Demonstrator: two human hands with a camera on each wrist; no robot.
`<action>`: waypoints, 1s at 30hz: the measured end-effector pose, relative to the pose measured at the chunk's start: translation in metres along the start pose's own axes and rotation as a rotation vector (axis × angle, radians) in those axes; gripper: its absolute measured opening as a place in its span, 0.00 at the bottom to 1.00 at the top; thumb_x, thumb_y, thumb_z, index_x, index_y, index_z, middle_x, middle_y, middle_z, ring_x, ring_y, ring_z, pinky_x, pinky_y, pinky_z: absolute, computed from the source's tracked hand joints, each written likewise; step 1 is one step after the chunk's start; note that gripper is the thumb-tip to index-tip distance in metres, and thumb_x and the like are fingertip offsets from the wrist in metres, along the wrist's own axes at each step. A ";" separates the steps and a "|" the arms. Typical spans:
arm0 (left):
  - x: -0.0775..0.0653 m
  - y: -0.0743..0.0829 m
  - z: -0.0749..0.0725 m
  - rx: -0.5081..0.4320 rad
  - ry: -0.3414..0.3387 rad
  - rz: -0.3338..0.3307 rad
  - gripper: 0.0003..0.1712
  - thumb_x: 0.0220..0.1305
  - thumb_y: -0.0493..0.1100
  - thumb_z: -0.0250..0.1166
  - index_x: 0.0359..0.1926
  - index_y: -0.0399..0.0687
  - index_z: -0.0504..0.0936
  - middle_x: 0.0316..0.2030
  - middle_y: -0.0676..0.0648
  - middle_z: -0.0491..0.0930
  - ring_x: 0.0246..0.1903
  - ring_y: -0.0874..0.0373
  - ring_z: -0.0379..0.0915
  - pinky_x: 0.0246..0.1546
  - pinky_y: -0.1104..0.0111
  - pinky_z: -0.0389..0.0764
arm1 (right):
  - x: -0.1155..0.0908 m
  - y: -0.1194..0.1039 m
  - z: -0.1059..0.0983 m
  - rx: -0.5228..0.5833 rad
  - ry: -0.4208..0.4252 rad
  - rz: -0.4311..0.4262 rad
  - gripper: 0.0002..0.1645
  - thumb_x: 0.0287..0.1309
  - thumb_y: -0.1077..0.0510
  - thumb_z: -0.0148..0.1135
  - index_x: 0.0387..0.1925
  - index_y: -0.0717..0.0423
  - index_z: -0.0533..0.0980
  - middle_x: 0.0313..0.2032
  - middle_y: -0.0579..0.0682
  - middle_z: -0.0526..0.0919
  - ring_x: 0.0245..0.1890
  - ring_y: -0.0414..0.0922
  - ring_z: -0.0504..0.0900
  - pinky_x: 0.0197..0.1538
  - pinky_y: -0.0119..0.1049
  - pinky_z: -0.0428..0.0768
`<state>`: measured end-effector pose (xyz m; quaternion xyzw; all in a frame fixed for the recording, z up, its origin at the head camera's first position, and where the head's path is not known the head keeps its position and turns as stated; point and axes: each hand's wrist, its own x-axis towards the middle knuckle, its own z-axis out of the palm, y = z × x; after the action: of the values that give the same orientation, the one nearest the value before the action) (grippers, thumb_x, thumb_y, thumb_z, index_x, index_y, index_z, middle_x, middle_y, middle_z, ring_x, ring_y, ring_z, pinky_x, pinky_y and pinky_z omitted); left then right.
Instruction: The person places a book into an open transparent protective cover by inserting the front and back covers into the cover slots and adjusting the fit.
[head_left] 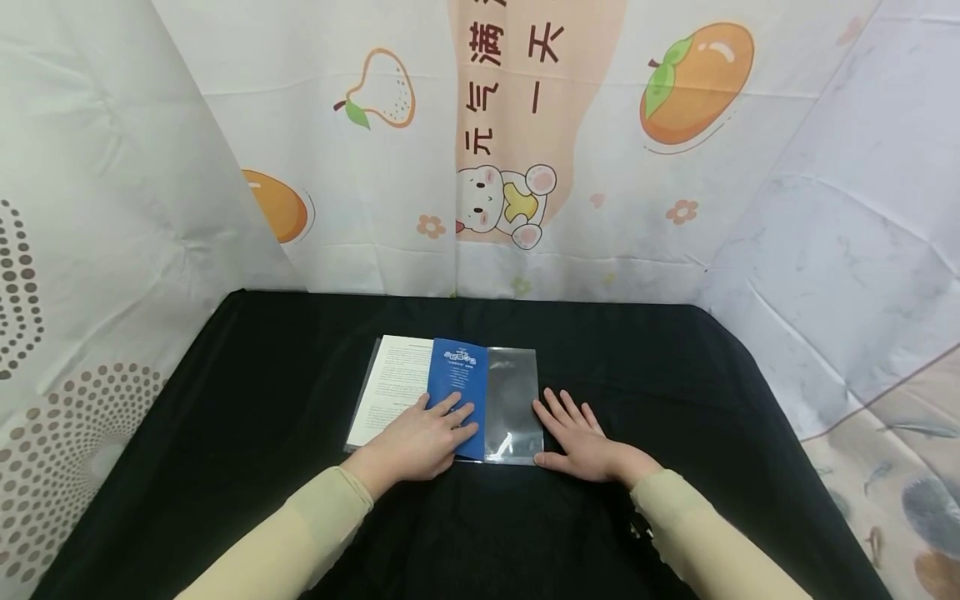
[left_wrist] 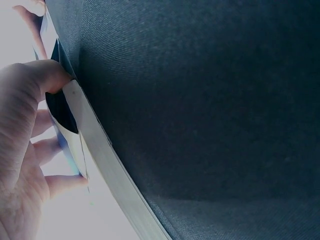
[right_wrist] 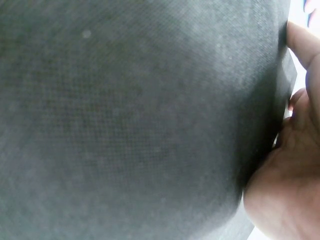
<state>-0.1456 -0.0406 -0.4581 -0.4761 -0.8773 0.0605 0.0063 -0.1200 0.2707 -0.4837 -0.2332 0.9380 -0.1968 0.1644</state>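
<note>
A book lies open, its white printed page (head_left: 397, 375) on the left and a blue cover (head_left: 459, 371) with white lettering beside it. To the right of the blue cover extends a clear plastic cover sheet (head_left: 513, 392). My left hand (head_left: 420, 437) rests across the book with spread fingers on the blue part. In the left wrist view, its thumb (left_wrist: 52, 75) touches the near edge of the book, where the thick page block (left_wrist: 107, 165) shows and the blue part bows up. My right hand (head_left: 581, 442) lies flat, fingertips at the plastic sheet's right edge.
A black cloth (head_left: 300, 375) covers the table under the book. White printed curtains (head_left: 600, 275) hang behind the table's far edge and along both sides.
</note>
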 end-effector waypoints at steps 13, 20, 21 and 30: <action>0.000 -0.001 -0.002 0.004 0.005 0.021 0.28 0.65 0.52 0.62 0.65 0.57 0.72 0.67 0.47 0.67 0.67 0.46 0.56 0.56 0.42 0.70 | 0.002 0.003 0.002 0.000 -0.004 0.002 0.51 0.65 0.29 0.47 0.76 0.47 0.39 0.75 0.53 0.30 0.72 0.54 0.26 0.68 0.64 0.33; 0.000 -0.002 -0.002 0.022 0.005 0.024 0.28 0.65 0.54 0.61 0.66 0.58 0.71 0.67 0.47 0.66 0.67 0.46 0.56 0.57 0.42 0.70 | 0.000 0.000 -0.002 0.021 -0.009 -0.009 0.51 0.65 0.31 0.49 0.76 0.49 0.39 0.75 0.56 0.30 0.72 0.57 0.26 0.67 0.66 0.33; 0.000 -0.002 -0.002 0.022 0.003 0.022 0.28 0.65 0.54 0.61 0.66 0.58 0.71 0.68 0.47 0.65 0.67 0.46 0.55 0.57 0.42 0.69 | -0.001 -0.001 -0.003 0.024 -0.008 -0.014 0.51 0.65 0.32 0.49 0.75 0.50 0.40 0.75 0.57 0.31 0.72 0.58 0.27 0.67 0.67 0.33; -0.002 -0.001 -0.002 0.004 -0.005 0.004 0.29 0.67 0.54 0.60 0.67 0.59 0.69 0.69 0.48 0.64 0.68 0.47 0.53 0.59 0.42 0.67 | 0.000 -0.001 -0.004 0.034 -0.030 0.011 0.53 0.63 0.29 0.49 0.75 0.48 0.38 0.75 0.54 0.29 0.72 0.55 0.25 0.68 0.64 0.31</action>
<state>-0.1451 -0.0422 -0.4565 -0.4779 -0.8761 0.0635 0.0050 -0.1207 0.2707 -0.4800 -0.2281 0.9332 -0.2083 0.1836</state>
